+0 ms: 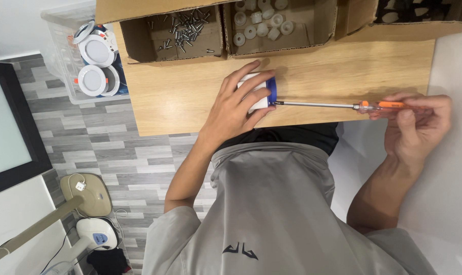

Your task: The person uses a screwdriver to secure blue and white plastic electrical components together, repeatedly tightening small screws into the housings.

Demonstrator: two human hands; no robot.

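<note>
The left hand lies palm down with fingers spread and curled, closed over what it grips; its bare forearm runs back and down to a bent elbow by the grey sleeve. The right hand sits out to the side, wrist cocked, thumb and fingertips pinched tight together, the forearm angling back to the body. The two hands are well apart

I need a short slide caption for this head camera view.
Left hand steadies a white and blue part while right hand drives an orange-handled screwdriver into it.
</note>
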